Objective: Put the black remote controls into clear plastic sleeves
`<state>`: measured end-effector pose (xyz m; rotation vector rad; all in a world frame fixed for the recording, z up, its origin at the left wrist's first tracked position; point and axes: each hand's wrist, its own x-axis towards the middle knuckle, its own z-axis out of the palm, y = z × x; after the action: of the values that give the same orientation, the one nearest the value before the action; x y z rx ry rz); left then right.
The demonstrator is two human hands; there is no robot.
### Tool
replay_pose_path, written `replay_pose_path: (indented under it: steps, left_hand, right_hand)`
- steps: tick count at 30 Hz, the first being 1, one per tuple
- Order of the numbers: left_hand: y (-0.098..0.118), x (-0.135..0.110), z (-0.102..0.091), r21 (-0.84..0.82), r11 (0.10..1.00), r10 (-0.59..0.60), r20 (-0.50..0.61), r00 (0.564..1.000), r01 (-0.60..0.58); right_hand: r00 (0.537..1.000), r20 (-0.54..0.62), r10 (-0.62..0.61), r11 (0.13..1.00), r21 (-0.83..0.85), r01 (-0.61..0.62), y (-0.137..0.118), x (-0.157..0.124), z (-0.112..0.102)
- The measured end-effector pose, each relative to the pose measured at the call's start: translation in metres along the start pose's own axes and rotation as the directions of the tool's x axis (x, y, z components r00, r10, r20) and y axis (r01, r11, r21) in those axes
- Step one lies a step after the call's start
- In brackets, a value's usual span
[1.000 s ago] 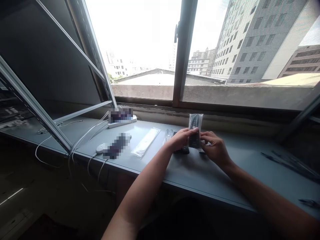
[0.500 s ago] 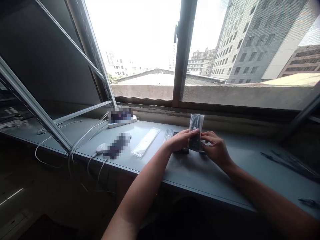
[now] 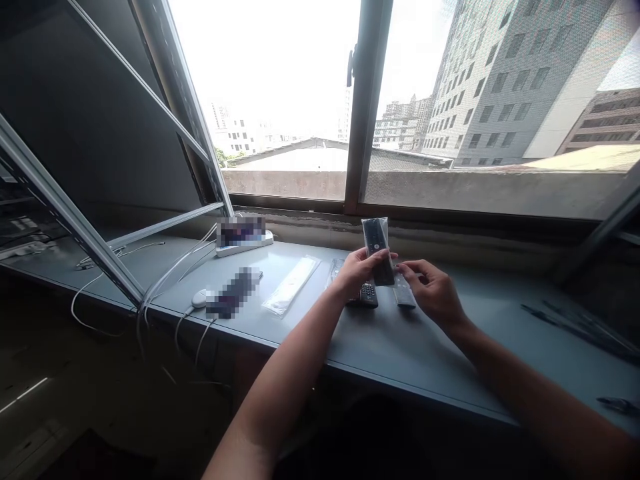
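Observation:
My left hand (image 3: 357,272) is closed around a black remote control (image 3: 378,250) in a clear plastic sleeve, raised above the table and tilted slightly to the left. Just right of it is my right hand (image 3: 433,290), thumb and fingertips pinched together; whether anything small is between them is hidden. A grey remote control (image 3: 404,295) lies on the table beneath the right fingertips. Under my left hand rests another black remote control (image 3: 369,295) with several buttons, partly covered by the hand. Clear plastic packaging (image 3: 334,268) shows behind my left wrist.
Flat white plastic sleeves (image 3: 291,285) lie on the table (image 3: 435,367). Further left are a blurred-out device, a white round charger (image 3: 201,298), cables and a power strip (image 3: 245,247). Dark bundled items (image 3: 585,333) lie at right. A metal frame (image 3: 75,220) leans at left.
The sleeved remote has moved left and up in my left hand. My right hand has come away from its edge, and the two remotes on the table show more.

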<state>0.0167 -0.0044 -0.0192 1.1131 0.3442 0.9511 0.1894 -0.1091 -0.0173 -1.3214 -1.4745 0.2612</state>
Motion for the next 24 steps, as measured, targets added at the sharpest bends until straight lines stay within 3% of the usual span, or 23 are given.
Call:
replay_pose_path:
  steps: [6, 11, 24]
  left_hand:
    - [0.001, 0.000, 0.003, -0.048, 0.995, 0.084, -0.019, 0.996, -0.085]
    - [0.002, -0.003, 0.005, -0.085, 0.994, 0.073, -0.003, 0.997, -0.073]
    - [-0.001, -0.001, -0.004, -0.046, 0.998, 0.058, 0.112, 0.992, -0.054]
  right_hand:
    - [0.993, 0.089, 0.082, 0.989, 0.114, -0.092, 0.001, -0.002, 0.005]
    - [0.967, 0.217, 0.137, 0.961, 0.208, -0.183, -0.003, -0.004, 0.008]
    - [0.935, 0.316, 0.164, 0.917, 0.301, -0.262, -0.013, -0.007, 0.011]
